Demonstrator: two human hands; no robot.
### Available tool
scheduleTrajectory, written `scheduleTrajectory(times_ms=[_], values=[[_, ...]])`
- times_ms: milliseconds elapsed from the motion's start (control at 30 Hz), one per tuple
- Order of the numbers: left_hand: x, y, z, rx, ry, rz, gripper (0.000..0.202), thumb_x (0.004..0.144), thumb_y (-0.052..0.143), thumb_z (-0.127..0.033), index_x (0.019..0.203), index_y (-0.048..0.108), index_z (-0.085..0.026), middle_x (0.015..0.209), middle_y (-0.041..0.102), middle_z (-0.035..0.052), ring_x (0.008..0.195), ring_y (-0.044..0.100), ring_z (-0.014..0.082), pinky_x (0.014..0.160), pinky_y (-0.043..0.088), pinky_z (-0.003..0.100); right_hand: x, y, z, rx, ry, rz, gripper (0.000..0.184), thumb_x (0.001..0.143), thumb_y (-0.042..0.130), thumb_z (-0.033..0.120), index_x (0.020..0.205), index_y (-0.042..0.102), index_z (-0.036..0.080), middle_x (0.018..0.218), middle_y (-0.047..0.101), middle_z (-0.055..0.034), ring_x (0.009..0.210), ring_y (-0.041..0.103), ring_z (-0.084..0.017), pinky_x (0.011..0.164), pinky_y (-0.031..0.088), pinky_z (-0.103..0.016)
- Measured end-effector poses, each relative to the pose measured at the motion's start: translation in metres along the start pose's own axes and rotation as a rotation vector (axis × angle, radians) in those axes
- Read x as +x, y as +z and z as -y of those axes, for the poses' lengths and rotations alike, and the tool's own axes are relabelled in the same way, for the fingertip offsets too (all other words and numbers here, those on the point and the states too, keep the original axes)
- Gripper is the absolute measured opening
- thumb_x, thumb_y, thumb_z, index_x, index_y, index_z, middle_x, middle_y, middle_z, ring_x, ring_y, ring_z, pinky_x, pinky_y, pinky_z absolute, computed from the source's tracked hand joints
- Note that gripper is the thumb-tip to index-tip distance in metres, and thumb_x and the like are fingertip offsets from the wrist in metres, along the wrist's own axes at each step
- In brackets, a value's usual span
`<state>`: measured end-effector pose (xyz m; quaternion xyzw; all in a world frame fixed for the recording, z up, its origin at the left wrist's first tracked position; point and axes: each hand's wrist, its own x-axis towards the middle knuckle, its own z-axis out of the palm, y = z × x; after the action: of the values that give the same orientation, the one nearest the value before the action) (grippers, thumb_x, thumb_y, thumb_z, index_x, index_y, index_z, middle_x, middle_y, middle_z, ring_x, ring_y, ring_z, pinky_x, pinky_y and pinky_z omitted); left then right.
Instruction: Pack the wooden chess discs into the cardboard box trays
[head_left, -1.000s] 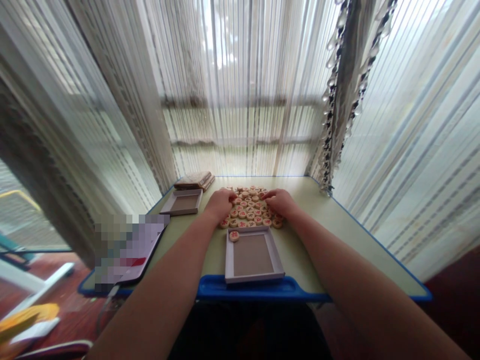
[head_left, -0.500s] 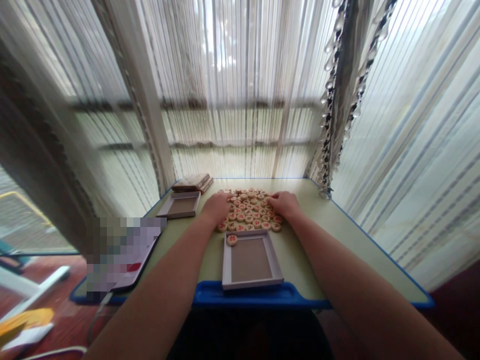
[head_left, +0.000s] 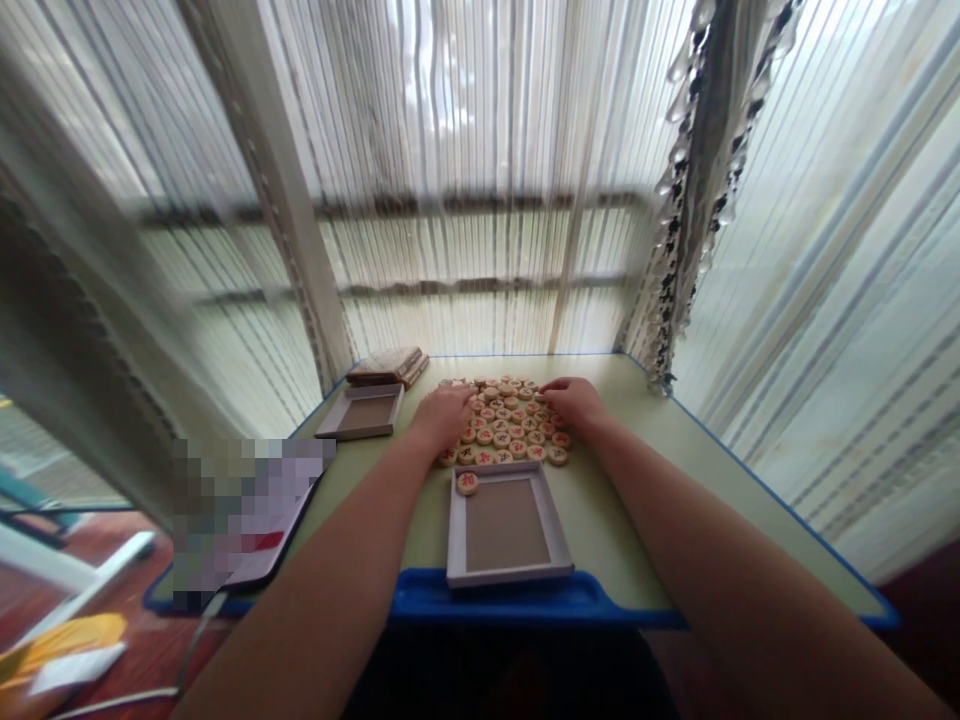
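Observation:
Several round wooden Chinese chess pieces (head_left: 501, 440) lie face up in a crowded patch on the table, marked in red or dark characters. My left hand (head_left: 442, 415) rests at the patch's left edge, fingers stretched over the nearest pieces. At the right edge is my right hand (head_left: 576, 403), its fingers slightly bent and apart, with the tips at the outermost pieces. Neither hand visibly lifts a piece. A shallow white open box (head_left: 559, 540) stands nearer to me. One chess piece with a red character (head_left: 467, 484) lies in its far left corner.
Another shallow box (head_left: 395, 412) sits at the left, before a stack of brown, book-like things (head_left: 386, 366). A flat device (head_left: 277, 530), partly pixelated, lies at the table's left edge with a cable. Sheer curtains (head_left: 480, 250) hang behind the light green table (head_left: 675, 490).
My left hand has shifted slightly right, its fingers reaching further over the pieces. My right hand stays by the right edge, a finger now more extended. The view has shifted slightly.

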<state>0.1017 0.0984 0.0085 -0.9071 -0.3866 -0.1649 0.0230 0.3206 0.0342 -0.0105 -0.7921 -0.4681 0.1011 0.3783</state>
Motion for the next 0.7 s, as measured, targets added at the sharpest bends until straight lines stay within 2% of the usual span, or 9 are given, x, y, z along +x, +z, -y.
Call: scheduleTrajectory(times_ms=[67, 167, 233, 300, 500, 700], values=[[0.000, 0.000, -0.002, 0.014, -0.006, 0.036, 0.037, 0.086, 0.032, -0.030, 0.112, 0.057, -0.021, 0.114, 0.059, 0.0061, 0.110, 0.048, 0.0178, 0.093, 0.035, 0.028, -0.004, -0.001, 0.007, -0.114, -0.055, -0.034, 0.023, 0.072, 0.054, 0.028, 0.087, 0.070, 0.021, 0.076, 0.068, -0.0034, 0.074, 0.060, -0.016, 0.068, 0.046, -0.026], [-0.003, -0.002, -0.003, 0.059, -0.028, 0.041, 0.040, 0.087, 0.029, -0.035, 0.099, 0.063, -0.019, 0.103, 0.062, 0.0087, 0.100, 0.053, 0.0201, 0.088, 0.038, 0.032, -0.013, 0.001, 0.019, -0.291, -0.252, -0.070, 0.023, 0.073, 0.052, 0.030, 0.086, 0.071, 0.028, 0.098, 0.066, -0.0009, 0.094, 0.053, -0.020, 0.082, 0.040, -0.031], [-0.004, -0.002, -0.004, 0.094, -0.064, -0.003, 0.039, 0.086, 0.030, -0.035, 0.100, 0.063, -0.019, 0.103, 0.061, 0.0098, 0.098, 0.052, 0.0210, 0.087, 0.038, 0.033, -0.019, 0.004, 0.026, -0.372, -0.387, -0.023, 0.023, 0.075, 0.050, 0.033, 0.086, 0.070, 0.031, 0.103, 0.065, 0.0014, 0.098, 0.050, -0.021, 0.085, 0.036, -0.033], [-0.005, -0.001, -0.003, 0.129, -0.108, -0.020, 0.036, 0.085, 0.034, -0.033, 0.104, 0.062, -0.020, 0.107, 0.058, 0.0099, 0.099, 0.051, 0.0213, 0.085, 0.039, 0.032, -0.024, 0.005, 0.032, -0.424, -0.453, 0.045, 0.026, 0.078, 0.046, 0.037, 0.086, 0.070, 0.030, 0.101, 0.066, 0.0011, 0.095, 0.050, -0.020, 0.084, 0.034, -0.033], [-0.005, -0.001, -0.001, 0.149, -0.144, 0.008, 0.034, 0.082, 0.037, -0.031, 0.095, 0.067, -0.022, 0.105, 0.059, 0.0091, 0.095, 0.053, 0.0220, 0.081, 0.041, 0.032, -0.027, 0.001, 0.039, -0.519, -0.411, 0.042, 0.033, 0.079, 0.046, 0.044, 0.079, 0.071, 0.022, 0.085, 0.069, -0.0068, 0.090, 0.050, -0.023, 0.079, 0.034, -0.033], [-0.002, -0.003, 0.001, 0.079, -0.231, 0.019, 0.032, 0.077, 0.043, -0.024, 0.096, 0.067, -0.031, 0.100, 0.065, 0.0047, 0.095, 0.056, 0.0234, 0.079, 0.043, 0.034, -0.022, 0.004, 0.034, -0.462, -0.351, 0.045, 0.026, 0.074, 0.053, 0.041, 0.083, 0.070, 0.024, 0.080, 0.069, -0.0049, 0.084, 0.054, -0.021, 0.074, 0.039, -0.028]])
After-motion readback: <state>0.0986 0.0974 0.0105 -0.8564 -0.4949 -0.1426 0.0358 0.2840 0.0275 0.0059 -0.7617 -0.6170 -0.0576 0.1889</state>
